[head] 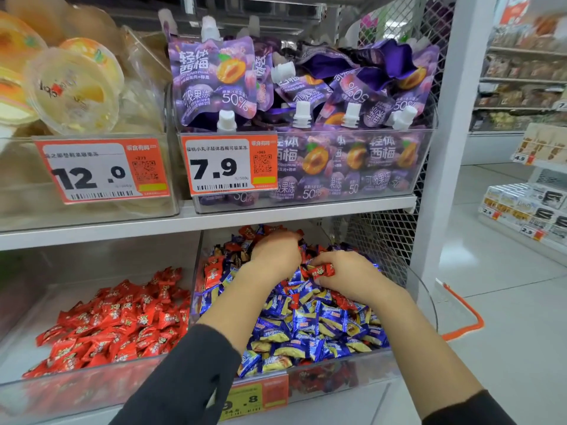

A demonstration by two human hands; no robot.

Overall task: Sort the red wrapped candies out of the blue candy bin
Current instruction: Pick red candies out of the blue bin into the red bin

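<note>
A clear bin (337,368) on the lower shelf holds a heap of blue and yellow wrapped candies (319,326) with red wrapped candies (213,271) mixed in, mostly at the back and left. My right hand (352,276) rests on the heap, its fingers closed on one red candy (323,270). My left hand (276,254) reaches deeper into the back of the bin with its fingers curled into the pile; what it holds is hidden.
A neighbouring clear bin (76,391) to the left holds only red candies (122,320). The shelf above (184,223) carries purple jelly pouches (306,118) and fruit jelly cups (73,87) and hangs low over the bins. Store aisle floor (506,302) lies to the right.
</note>
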